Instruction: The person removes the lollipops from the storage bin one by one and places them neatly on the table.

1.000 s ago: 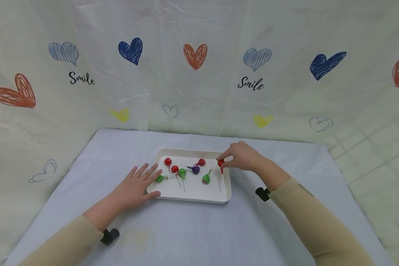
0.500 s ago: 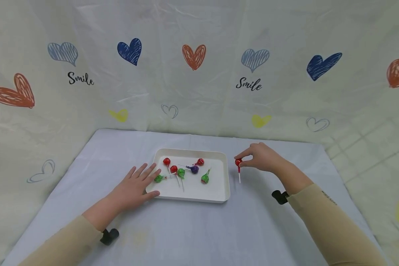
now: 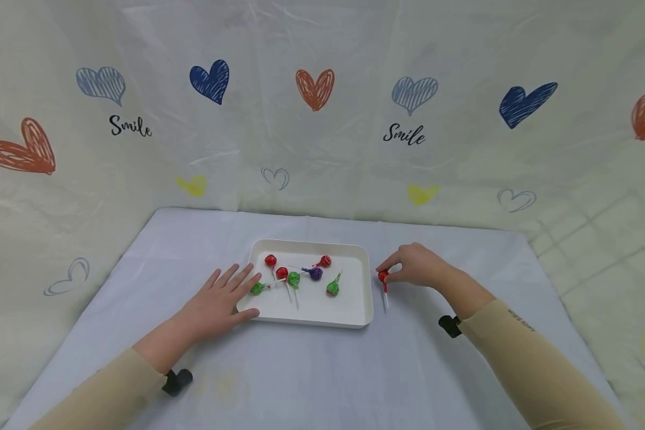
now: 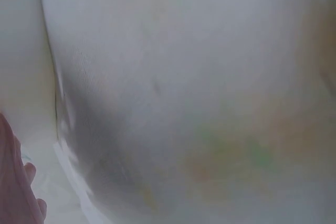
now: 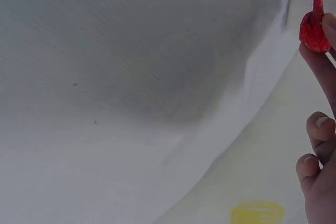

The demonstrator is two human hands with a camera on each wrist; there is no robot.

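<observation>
Nearest on my head feed: two tan sleeves (image 3: 521,364), a black device (image 3: 177,383) at each cuff. Past them I log two bare hands. The left hand (image 3: 217,307) has its fingers straight and spread over the left end of one white tray (image 3: 312,321); I cannot tell how firmly they press. My left wrist feed is largely blurred.

Lollipop count: eight. Seven lie in the tray: three green lollipops (image 3: 332,288), one purple lollipop (image 3: 315,273), three red lollipops (image 3: 325,261). Of the green, one is just beside the left fingertips, contact unclear; one is close to a red head left of centre; one sits apart toward the right. The purple one is near the red one on the far side.

The eighth, the held red lollipop (image 3: 383,276), is outside the tray, near its right rim. The right hand (image 3: 416,267) pinches its wrapped head between thumb and one finger, the stick pointing back to the near side. On the right wrist feed I note two other fingers bent, apart from the candy. I cannot tell whether the stick touches the white cloth (image 3: 322,382).

Farthest: a pale backdrop (image 3: 322,30) with two "Smile" prints (image 3: 405,135), two dark blue hearts (image 3: 209,82) and three orange-red hearts (image 3: 315,89).
</observation>
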